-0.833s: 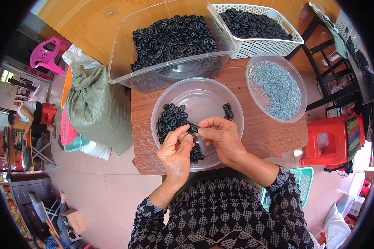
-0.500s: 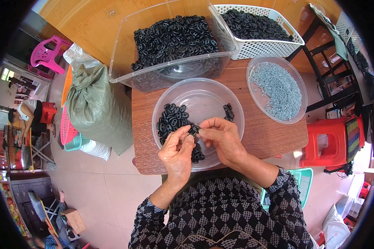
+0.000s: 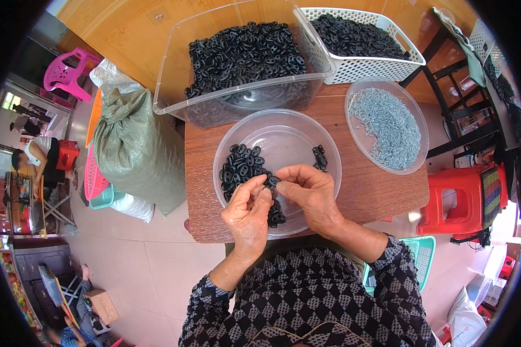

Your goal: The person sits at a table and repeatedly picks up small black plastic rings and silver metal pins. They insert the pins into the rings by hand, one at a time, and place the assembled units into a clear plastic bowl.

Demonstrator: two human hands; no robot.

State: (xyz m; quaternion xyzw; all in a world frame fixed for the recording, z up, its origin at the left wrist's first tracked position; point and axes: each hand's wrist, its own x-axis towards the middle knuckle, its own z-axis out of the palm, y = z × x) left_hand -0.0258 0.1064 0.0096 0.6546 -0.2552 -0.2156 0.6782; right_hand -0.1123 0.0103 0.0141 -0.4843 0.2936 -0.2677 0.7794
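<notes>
Over a round clear plastic tub (image 3: 283, 130), my left hand (image 3: 247, 213) and my right hand (image 3: 314, 195) meet fingertip to fingertip. Between them they pinch a small black oval piece with holes (image 3: 272, 181), partly covered by the fingers. Both hands are closed in a pinch. Loose black oval pieces (image 3: 237, 166) are heaped at the tub's left side, and some lie below the fingertips near its front. A smaller cluster of black pieces (image 3: 319, 157) rests against the right wall. Whether a screw sits in the held piece, I cannot tell.
On the brown table (image 3: 382, 199) stand a large clear bin (image 3: 168, 87) of black pieces and a round tub of silvery screws (image 3: 385, 127). A white basket (image 3: 364, 70) is behind. A green sack (image 3: 136, 144) stands left, a red stool (image 3: 454, 199) right. Other people sit far left.
My hands stay almost in place over the tub. The right fingertips have shifted very slightly on the held black piece.
</notes>
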